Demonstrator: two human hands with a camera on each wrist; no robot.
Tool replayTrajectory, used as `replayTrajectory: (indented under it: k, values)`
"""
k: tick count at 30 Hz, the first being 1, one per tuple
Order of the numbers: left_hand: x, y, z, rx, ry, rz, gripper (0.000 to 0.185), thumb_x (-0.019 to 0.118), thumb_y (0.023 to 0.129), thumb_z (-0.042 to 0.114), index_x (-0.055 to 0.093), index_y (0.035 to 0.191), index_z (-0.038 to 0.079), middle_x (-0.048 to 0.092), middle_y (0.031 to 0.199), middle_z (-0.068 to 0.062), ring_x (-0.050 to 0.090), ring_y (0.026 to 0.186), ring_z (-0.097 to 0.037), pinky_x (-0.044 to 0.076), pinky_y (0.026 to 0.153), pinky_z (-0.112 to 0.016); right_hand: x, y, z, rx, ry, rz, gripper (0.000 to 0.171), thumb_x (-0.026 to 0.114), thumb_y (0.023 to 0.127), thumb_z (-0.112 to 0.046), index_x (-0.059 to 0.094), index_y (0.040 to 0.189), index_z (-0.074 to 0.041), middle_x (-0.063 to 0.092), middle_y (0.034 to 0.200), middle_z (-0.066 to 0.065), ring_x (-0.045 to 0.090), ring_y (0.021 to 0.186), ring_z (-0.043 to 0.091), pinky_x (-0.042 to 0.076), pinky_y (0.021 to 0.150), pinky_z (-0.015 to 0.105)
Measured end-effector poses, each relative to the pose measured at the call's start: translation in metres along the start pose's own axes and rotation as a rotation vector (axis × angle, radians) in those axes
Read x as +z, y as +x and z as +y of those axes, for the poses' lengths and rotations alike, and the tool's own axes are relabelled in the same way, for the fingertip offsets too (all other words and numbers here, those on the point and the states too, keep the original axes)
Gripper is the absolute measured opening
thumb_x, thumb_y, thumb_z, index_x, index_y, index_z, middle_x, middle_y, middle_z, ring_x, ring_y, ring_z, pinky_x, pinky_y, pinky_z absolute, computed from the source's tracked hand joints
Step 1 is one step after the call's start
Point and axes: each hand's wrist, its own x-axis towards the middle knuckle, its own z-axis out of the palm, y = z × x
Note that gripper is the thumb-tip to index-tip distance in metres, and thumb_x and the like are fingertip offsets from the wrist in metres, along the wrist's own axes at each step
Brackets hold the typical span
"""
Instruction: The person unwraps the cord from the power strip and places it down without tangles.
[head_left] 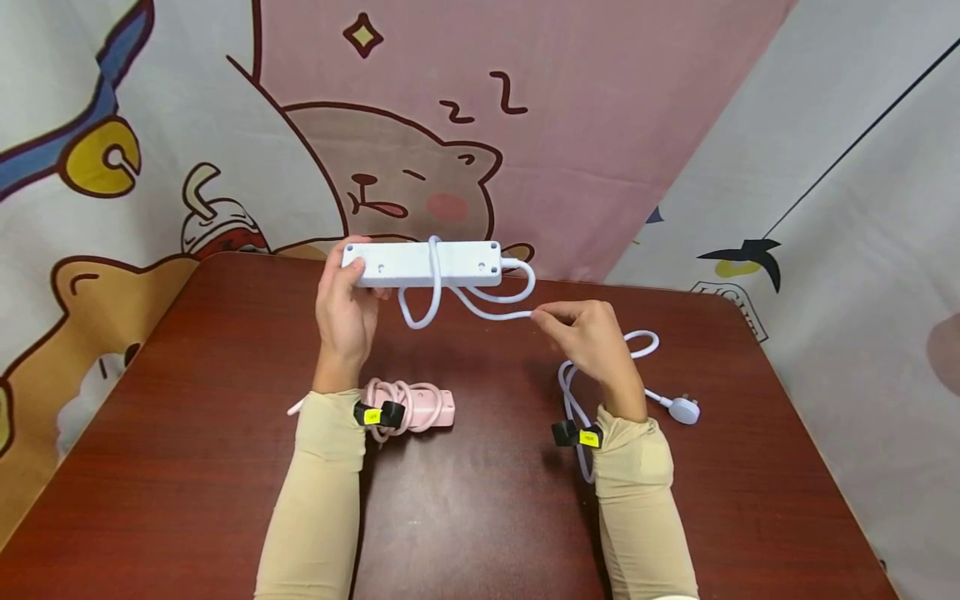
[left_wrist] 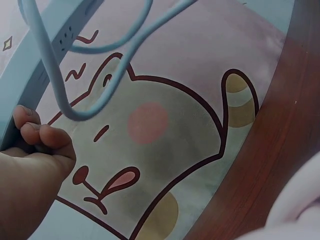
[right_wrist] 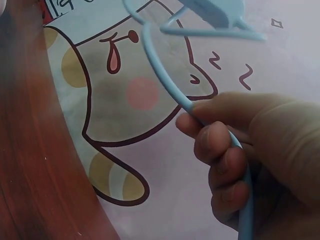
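Above the table's far edge, my left hand [head_left: 348,308] grips one end of a white power strip [head_left: 405,265], thumb on its near face. One loop of the strip's white cord [head_left: 437,292] crosses its middle and hangs below; the cord leaves the strip at its right end. My right hand [head_left: 588,333] pinches the cord to the right of the strip, and in the right wrist view the cord [right_wrist: 165,77] runs between thumb and fingers and down past the palm. The rest of the cord lies loosely on the table, ending in a white plug [head_left: 684,409].
A pink power strip [head_left: 431,407], wrapped in its own pink cord, lies on the dark wooden table [head_left: 480,517] beside my left wrist. A curtain with cartoon animals [head_left: 570,125] hangs close behind the table.
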Motion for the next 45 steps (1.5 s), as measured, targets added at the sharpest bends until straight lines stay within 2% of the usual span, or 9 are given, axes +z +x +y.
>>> replayTrajectory:
  k: [6, 12, 18, 24, 28, 33, 38, 45]
  values:
    - [-0.001, -0.001, -0.002, 0.006, 0.02, -0.004, 0.027, 0.034, 0.101, 0.005, 0.053, 0.12, 0.001, 0.06, 0.092, -0.002, 0.047, 0.069, -0.013, 0.039, 0.061, -0.023, -0.001, -0.002, -0.002, -0.017, 0.021, -0.045, 0.013, 0.073, 0.094, -0.025, 0.082, 0.096, -0.016, 0.059, 0.053, -0.005, 0.05, 0.049, 0.006, 0.043, 0.053, 0.021]
    - [0.0, -0.001, -0.002, -0.001, 0.013, -0.002, 0.026, 0.035, 0.101, 0.005, 0.053, 0.12, 0.003, 0.059, 0.091, -0.002, 0.047, 0.068, -0.013, 0.039, 0.061, -0.023, -0.005, -0.003, -0.005, -0.004, 0.056, -0.075, 0.015, 0.072, 0.095, -0.026, 0.082, 0.098, -0.015, 0.06, 0.054, -0.004, 0.052, 0.051, 0.006, 0.044, 0.055, 0.021]
    - [0.001, 0.0, -0.002, -0.007, 0.017, 0.017, 0.025, 0.038, 0.1, 0.003, 0.057, 0.116, 0.006, 0.06, 0.089, -0.001, 0.048, 0.069, -0.012, 0.04, 0.061, -0.023, -0.01, -0.004, -0.008, 0.013, 0.136, -0.123, 0.017, 0.073, 0.095, -0.028, 0.081, 0.1, -0.013, 0.057, 0.056, -0.001, 0.05, 0.053, 0.008, 0.043, 0.055, 0.022]
    - [0.002, 0.0, -0.001, -0.034, 0.051, 0.026, 0.026, 0.039, 0.1, 0.004, 0.058, 0.115, 0.01, 0.06, 0.09, 0.0, 0.047, 0.068, -0.012, 0.04, 0.062, -0.023, -0.014, -0.005, -0.01, -0.013, 0.207, -0.151, 0.016, 0.072, 0.096, -0.024, 0.08, 0.103, -0.012, 0.056, 0.058, 0.001, 0.051, 0.055, 0.008, 0.044, 0.056, 0.021]
    - [0.001, 0.0, -0.002, -0.045, 0.059, 0.031, 0.025, 0.039, 0.1, 0.005, 0.058, 0.117, 0.009, 0.06, 0.091, 0.0, 0.047, 0.068, -0.013, 0.04, 0.062, -0.023, -0.015, -0.006, -0.01, -0.034, 0.259, -0.155, 0.015, 0.072, 0.096, -0.018, 0.08, 0.105, -0.01, 0.057, 0.06, 0.002, 0.052, 0.056, 0.009, 0.042, 0.053, 0.021]
    - [0.001, 0.0, -0.002, -0.028, 0.069, 0.023, 0.026, 0.039, 0.1, 0.004, 0.056, 0.119, 0.005, 0.061, 0.093, 0.0, 0.05, 0.071, -0.012, 0.041, 0.062, -0.023, -0.02, -0.009, -0.012, -0.048, 0.359, -0.14, 0.014, 0.07, 0.096, -0.01, 0.079, 0.105, -0.003, 0.056, 0.06, 0.0, 0.049, 0.056, 0.009, 0.037, 0.048, 0.022]
    - [0.001, 0.0, -0.002, -0.015, 0.068, 0.014, 0.026, 0.039, 0.1, 0.004, 0.054, 0.121, 0.0, 0.06, 0.094, 0.0, 0.052, 0.073, -0.011, 0.041, 0.063, -0.022, -0.023, -0.012, -0.016, -0.086, 0.499, -0.085, 0.013, 0.066, 0.096, -0.001, 0.076, 0.103, 0.005, 0.052, 0.058, -0.002, 0.045, 0.053, 0.009, 0.032, 0.044, 0.023]
    - [0.002, 0.0, -0.002, -0.005, 0.088, 0.014, 0.027, 0.038, 0.1, 0.003, 0.057, 0.118, 0.005, 0.06, 0.094, 0.001, 0.052, 0.074, -0.012, 0.042, 0.063, -0.022, -0.027, -0.015, -0.019, -0.157, 0.661, 0.004, 0.014, 0.064, 0.094, 0.007, 0.076, 0.099, 0.003, 0.051, 0.056, -0.001, 0.043, 0.051, 0.011, 0.029, 0.043, 0.025]
